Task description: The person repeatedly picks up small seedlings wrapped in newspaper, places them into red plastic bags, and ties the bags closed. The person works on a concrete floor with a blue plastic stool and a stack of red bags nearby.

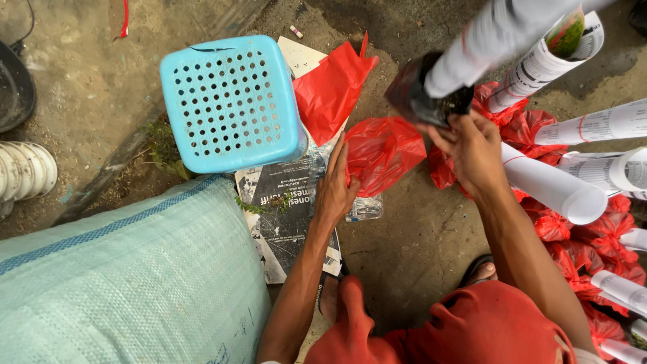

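The head view looked straight down on a bare earth and concrete floor (418, 243). At the far left lay a stack of ribbed white plastic cups (25, 172) on its side, and below it a large pale green woven sack (135, 283) with a blue stripe filled the lower left corner. Just right of the cups stood a light blue perforated plastic stool (232, 101), its edge overlapping some printed newspaper sheets (286, 216) spread flat on the floor. A loose sheet of red plastic (330, 91) lay against the stool's right side.

The left hand (335, 189) reached forward over the newspaper, its fingers (340, 152) extended and released, the fingertips touching the edge of a crumpled red plastic bag (384, 152) that rested on the floor just right of the paper. The bag was not gripped.

Further right, the right hand (472, 152) was raised, its fingers (441, 138) clenched around the dark soil-filled base (421, 94) of a seedling wrapped in a white printed paper tube (492, 37), which tilted up towards the top edge. Beside it, more paper-rolled seedlings (593, 168) with red plastic-wrapped bases (593, 249) lay piled along the right edge, close together and touching. At the bottom, red cloth (472, 330) covered the person's knees.
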